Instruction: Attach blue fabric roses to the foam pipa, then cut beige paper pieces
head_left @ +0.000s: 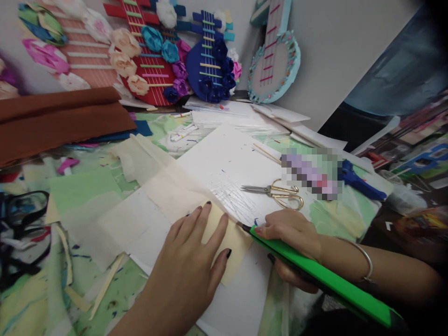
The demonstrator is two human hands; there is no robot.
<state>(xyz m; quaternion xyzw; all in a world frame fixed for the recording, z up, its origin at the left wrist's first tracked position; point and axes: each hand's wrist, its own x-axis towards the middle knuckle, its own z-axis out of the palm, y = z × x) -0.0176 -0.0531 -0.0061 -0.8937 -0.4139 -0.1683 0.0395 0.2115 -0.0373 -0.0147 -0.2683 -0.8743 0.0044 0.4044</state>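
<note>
My left hand (191, 256) lies with its fingers spread over a cream sheet (241, 247), pressing it onto a white board (217, 149). In my right hand (292, 240) is a green utility knife (315, 270), its fingers closed around the handle. The blade tip touches or sits just above the sheet's edge, right of my left fingertips; which one I cannot tell. Thin cream crepe paper (150, 163) stretches away to the upper left. Behind the knife, gold-handled scissors (273, 190) rest on the board near many scored lines.
Decorated paper instruments, including a blue one (206, 56) and a red one (147, 70), lean against the wall. Brown paper (59, 121) lies at the left above paper scraps (107, 284). A blue-handled tool (362, 179) and a blurred-out item (310, 175) are at the right.
</note>
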